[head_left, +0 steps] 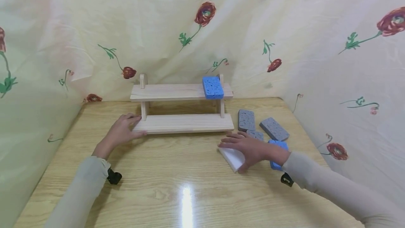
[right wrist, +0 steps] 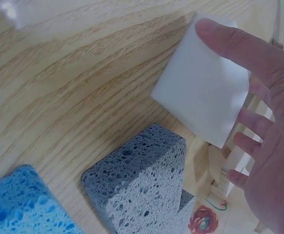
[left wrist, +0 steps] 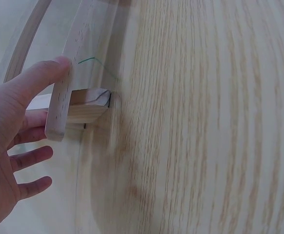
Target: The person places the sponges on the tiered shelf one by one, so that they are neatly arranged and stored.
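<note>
A two-tier wooden shelf (head_left: 186, 124) stands at the back of the table in the head view. My left hand (head_left: 122, 129) grips the left end of its lower board, thumb on one face and index finger on the other in the left wrist view. My right hand (head_left: 251, 149) holds a white sponge block (right wrist: 200, 83) by its edges, between the thumb and the fingers. The block is close over the table, right of the shelf's front corner. On the upper board, at the right end, lies a blue sponge (head_left: 212, 88).
Right of the shelf lie several grey sponges (head_left: 274, 128), one partly behind my right hand. Another blue sponge (head_left: 278, 144) is partly covered by my right wrist. Flower-patterned cloth (head_left: 171, 27) hangs behind the table (head_left: 152, 185) and along both sides.
</note>
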The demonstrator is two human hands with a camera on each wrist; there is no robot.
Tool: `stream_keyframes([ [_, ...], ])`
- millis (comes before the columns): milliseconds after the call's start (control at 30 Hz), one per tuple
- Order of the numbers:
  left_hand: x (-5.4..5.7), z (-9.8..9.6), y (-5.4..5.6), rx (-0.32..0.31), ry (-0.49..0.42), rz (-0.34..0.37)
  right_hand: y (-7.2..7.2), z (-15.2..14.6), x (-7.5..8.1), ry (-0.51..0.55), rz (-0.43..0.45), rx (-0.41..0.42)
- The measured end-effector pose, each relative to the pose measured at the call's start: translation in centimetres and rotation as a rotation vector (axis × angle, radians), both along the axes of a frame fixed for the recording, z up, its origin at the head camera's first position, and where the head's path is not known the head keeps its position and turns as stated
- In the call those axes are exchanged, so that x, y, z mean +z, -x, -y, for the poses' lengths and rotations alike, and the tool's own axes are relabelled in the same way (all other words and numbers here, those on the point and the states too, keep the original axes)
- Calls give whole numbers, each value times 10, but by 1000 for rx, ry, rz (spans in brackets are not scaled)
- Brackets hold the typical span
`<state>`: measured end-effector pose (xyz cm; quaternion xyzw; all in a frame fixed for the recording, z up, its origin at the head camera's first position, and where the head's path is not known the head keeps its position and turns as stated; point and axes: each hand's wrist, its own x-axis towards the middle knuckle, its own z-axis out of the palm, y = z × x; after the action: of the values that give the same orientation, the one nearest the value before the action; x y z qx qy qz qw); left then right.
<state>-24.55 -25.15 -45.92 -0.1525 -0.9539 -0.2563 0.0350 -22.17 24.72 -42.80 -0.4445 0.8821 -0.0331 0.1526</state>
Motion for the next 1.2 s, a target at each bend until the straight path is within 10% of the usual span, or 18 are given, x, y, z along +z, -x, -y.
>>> stream_keyframes([
  [1200,-1,1,1,9,-7,30,9,35,-2,101,-33,57],
])
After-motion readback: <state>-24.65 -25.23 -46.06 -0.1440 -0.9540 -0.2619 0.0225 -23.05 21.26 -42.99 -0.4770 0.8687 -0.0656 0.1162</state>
